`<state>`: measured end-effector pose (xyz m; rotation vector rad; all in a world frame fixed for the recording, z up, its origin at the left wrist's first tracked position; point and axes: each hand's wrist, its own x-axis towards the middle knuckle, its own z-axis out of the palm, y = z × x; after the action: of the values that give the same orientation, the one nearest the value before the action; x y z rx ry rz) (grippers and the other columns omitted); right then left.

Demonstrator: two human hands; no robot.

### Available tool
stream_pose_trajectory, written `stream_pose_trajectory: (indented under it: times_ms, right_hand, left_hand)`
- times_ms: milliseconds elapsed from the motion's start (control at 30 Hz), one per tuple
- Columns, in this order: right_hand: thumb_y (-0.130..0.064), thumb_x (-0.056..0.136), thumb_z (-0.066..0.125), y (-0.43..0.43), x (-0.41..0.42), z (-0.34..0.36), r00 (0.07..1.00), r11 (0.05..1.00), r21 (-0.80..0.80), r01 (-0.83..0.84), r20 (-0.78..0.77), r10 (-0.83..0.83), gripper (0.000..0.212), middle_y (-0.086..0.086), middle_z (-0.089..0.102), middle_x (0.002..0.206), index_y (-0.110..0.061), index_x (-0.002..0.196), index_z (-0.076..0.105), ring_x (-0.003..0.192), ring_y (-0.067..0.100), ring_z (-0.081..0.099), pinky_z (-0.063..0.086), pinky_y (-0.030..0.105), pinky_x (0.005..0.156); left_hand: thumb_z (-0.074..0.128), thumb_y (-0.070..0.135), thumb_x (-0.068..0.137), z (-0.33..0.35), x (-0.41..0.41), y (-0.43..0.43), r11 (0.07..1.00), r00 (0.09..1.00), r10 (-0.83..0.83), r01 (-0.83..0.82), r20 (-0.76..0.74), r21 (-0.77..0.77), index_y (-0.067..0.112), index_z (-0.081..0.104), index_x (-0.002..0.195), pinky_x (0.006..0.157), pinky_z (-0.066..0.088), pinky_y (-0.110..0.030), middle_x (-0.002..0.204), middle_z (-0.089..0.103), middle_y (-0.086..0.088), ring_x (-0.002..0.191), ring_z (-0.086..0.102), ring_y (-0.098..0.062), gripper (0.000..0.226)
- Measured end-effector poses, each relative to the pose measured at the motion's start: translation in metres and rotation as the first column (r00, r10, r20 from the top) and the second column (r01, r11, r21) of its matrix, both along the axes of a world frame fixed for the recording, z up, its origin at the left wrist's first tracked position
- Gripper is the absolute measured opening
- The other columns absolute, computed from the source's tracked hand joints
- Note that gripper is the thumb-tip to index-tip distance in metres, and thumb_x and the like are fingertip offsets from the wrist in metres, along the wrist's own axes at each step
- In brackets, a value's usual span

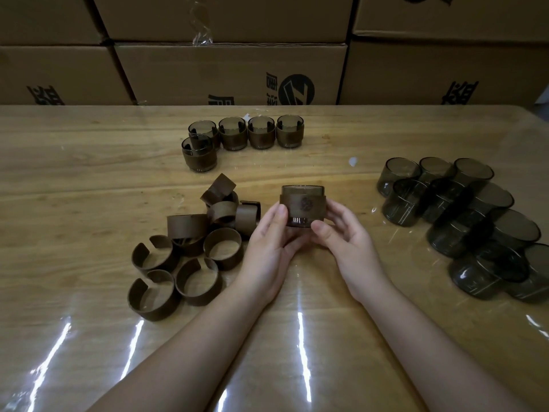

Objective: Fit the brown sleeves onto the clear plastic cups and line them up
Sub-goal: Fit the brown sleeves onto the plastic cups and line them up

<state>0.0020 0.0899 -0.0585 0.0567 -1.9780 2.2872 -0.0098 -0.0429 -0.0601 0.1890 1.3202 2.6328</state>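
cup (302,207) frame centre, sleeved | left hand (269,242), right hand (341,236) both grasp it | light, rigid, slick; hold by sleeve (303,205)

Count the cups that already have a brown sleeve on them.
6: four in the back row, one in front of the row's left end, and one held between the left hand and right hand.
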Motion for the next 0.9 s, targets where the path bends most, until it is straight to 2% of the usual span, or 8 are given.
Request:
stream_pose_trajectory:
  times_ms: [200,267,333,467,600,733,800,900]
  right_hand:
    - [-0.035,0.072,0.065,0.0,0.0,-0.0013,1.0,1.0,0.004,0.019,0.011,-0.019,0.043,0.006,0.063,0.118,-0.032,0.113,0.055,0.105,0.012,0.064,0.055,0.033,0.089]
    - [-0.033,0.081,0.06,0.0003,-0.0013,-0.0018,1.0,1.0,-0.021,0.018,0.014,-0.018,0.031,0.007,0.066,0.113,-0.03,0.112,0.057,0.099,0.012,0.067,0.055,0.025,0.077]
    - [-0.026,0.089,0.055,0.0003,-0.0027,-0.002,1.0,0.999,-0.043,0.024,0.02,-0.024,0.023,0.007,0.067,0.109,-0.027,0.112,0.057,0.096,0.015,0.067,0.055,0.022,0.073]
    - [-0.036,0.077,0.058,0.0001,-0.0039,-0.0013,0.999,0.997,-0.072,0.023,0.027,-0.021,0.032,0.004,0.069,0.102,-0.027,0.108,0.058,0.09,0.013,0.068,0.054,0.023,0.071]
    - [-0.035,0.074,0.062,0.0017,-0.0041,-0.003,1.0,0.997,-0.076,0.014,0.025,-0.012,0.037,-0.003,0.072,0.096,-0.025,0.109,0.059,0.09,0.01,0.069,0.055,0.022,0.072]
    - [-0.036,0.069,0.067,0.0014,-0.0028,-0.0042,1.0,1.0,-0.017,-0.002,0.017,0.002,0.053,0.0,0.068,0.11,-0.022,0.119,0.056,0.098,0.009,0.066,0.053,0.029,0.088]
    - [-0.037,0.068,0.069,0.0019,-0.002,-0.0052,1.0,1.0,0.013,-0.009,0.019,0.009,0.054,-0.009,0.07,0.108,-0.025,0.119,0.056,0.101,0.004,0.065,0.052,0.022,0.086]
    - [-0.037,0.066,0.071,0.0041,-0.0015,-0.0048,1.0,1.0,0.011,-0.009,0.028,0.009,0.052,-0.02,0.069,0.106,-0.029,0.115,0.057,0.103,-0.001,0.063,0.048,0.011,0.079]
  left_hand:
    - [0.038,0.027,0.101,0.0005,-0.001,0.0001,1.0,0.997,0.001,-0.002,0.082,0.016,0.002,0.056,0.123,0.087,0.054,-0.031,0.117,0.066,-0.021,0.113,0.063,-0.029,0.037]
    - [0.036,0.028,0.102,0.0014,-0.0008,0.0007,1.0,0.996,0.009,-0.009,0.087,0.006,0.003,0.056,0.122,0.085,0.054,-0.029,0.114,0.068,-0.019,0.11,0.065,-0.028,0.038]
    - [0.036,0.031,0.1,0.0024,-0.0002,0.0004,1.0,0.997,0.018,-0.016,0.076,-0.018,0.003,0.054,0.125,0.084,0.054,-0.028,0.115,0.067,-0.019,0.11,0.065,-0.027,0.041]
    - [0.042,0.034,0.096,0.0032,0.0005,0.0015,0.998,0.998,0.026,-0.022,0.063,-0.065,0.0,0.047,0.133,0.089,0.053,-0.031,0.125,0.062,-0.022,0.117,0.06,-0.031,0.051]
    - [0.044,0.034,0.095,0.0044,0.0006,0.0011,0.998,0.996,0.04,-0.035,0.085,-0.056,-0.001,0.045,0.134,0.091,0.051,-0.034,0.124,0.062,-0.022,0.116,0.061,-0.031,0.052]
    - [0.047,0.027,0.094,0.0053,0.0024,0.0026,0.999,0.995,0.047,-0.045,0.092,-0.028,0.0,0.044,0.134,0.092,0.052,-0.038,0.123,0.063,-0.022,0.115,0.061,-0.032,0.048]
    - [0.048,0.02,0.096,0.0071,0.0024,0.0027,0.998,0.995,0.046,-0.042,0.092,-0.039,0.003,0.043,0.135,0.09,0.054,-0.036,0.124,0.063,-0.021,0.114,0.062,-0.03,0.043]
    - [0.051,0.016,0.094,0.008,0.0042,0.0026,0.996,0.994,0.044,-0.035,0.101,-0.088,0.005,0.043,0.136,0.097,0.051,-0.042,0.128,0.06,-0.02,0.117,0.06,-0.03,0.045]
